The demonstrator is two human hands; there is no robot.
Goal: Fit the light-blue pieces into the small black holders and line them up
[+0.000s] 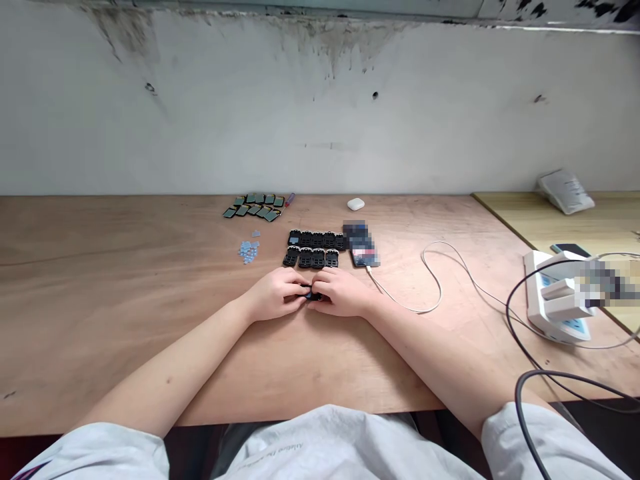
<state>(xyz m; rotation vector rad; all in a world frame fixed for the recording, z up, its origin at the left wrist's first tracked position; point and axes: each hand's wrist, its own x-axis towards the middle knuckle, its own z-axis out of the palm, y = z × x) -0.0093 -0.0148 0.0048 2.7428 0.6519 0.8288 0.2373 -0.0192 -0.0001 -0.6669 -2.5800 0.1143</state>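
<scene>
Between my two hands is a small black plastic case (311, 295), mostly covered by fingers. My left hand (278, 293) grips its left side and my right hand (341, 291) its right side, both with bent fingers. Just beyond my hands lie two rows of similar black plastic cases (312, 257); one at the far left of the back row has a light-blue piece (295, 240) in it. To the left lies a scatter of small light-blue pieces (247, 251). Farther back, small rectangular screen-like modules (255, 209) lie in two rows.
A screwdriver (290, 199) lies beside the modules. A phone (363, 244) with a white charging cable (441, 287) is right of the cases. Behind it sits a white earbud case (355, 204). At right are a white power strip (537, 293), black cables (520, 393) and a white packet (565, 190).
</scene>
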